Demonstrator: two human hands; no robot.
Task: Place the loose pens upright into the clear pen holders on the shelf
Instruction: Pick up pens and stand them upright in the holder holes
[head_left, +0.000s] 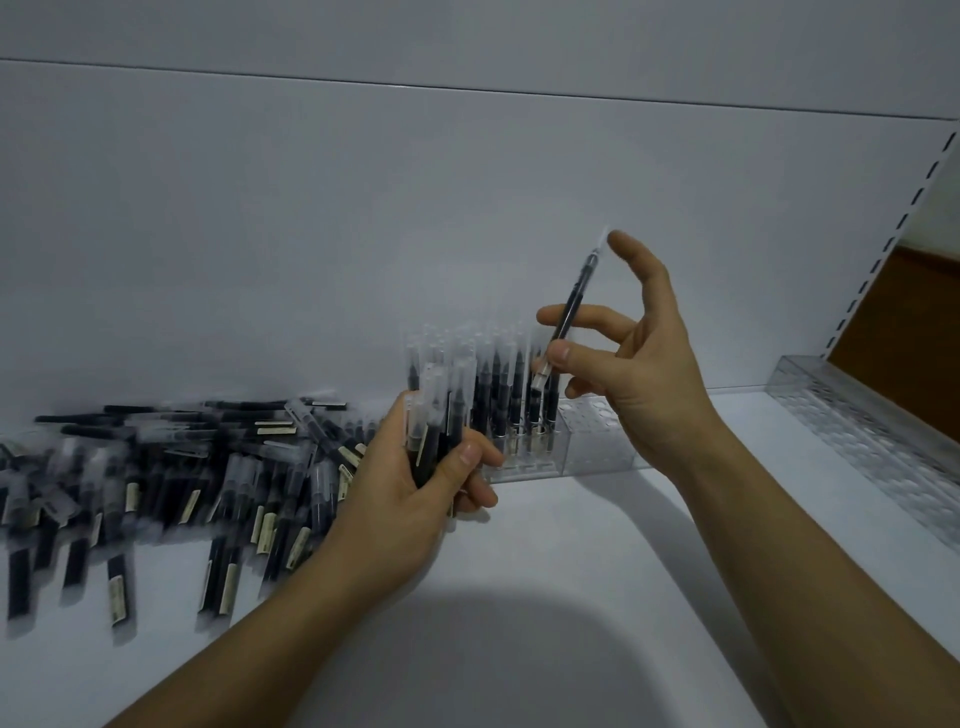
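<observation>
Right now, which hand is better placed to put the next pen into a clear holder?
The right hand: it pinches a single pen, raised close to the clear holders. The left hand is wrapped around a bundle of pens, so it probably cannot place one easily.

Behind the right-hand fingers (636, 265) I saw a plain white back panel (311, 234), and high above them a thin dark seam (467, 91) ran across it from side to side. Well off to the right of those fingers, a white slotted upright (901, 228) slanted across my view, with a row of small dark slots down its length. Further right again I made out a brown panel (914, 322); its material I could not tell. Below the upright, lower than the fingers and well apart from them, a clear dimpled rail (857, 431) ran toward me along the right edge.
</observation>
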